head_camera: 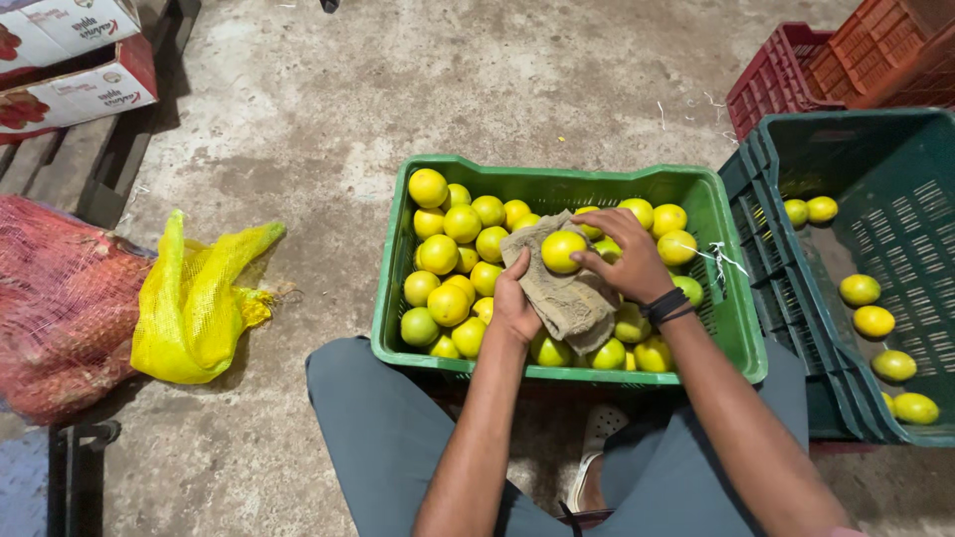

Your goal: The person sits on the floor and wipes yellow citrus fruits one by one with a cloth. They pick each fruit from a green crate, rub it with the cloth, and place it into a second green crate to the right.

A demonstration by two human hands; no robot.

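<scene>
A light green crate (736,328) in front of my knees is full of yellow-green citrus fruits (450,267). My left hand (514,310) grips a beige cloth (569,298) over the crate. On that cloth rests one yellow fruit (561,251), which my right hand (634,261) holds with its fingertips. A dark band circles my right wrist.
A dark green crate (796,298) at the right holds several fruits (873,320). Red and orange crates (836,60) are stacked behind it. An empty yellow mesh bag (194,303) and a red mesh sack (60,298) lie at the left, with cardboard boxes (75,60) at the top left on a wooden pallet.
</scene>
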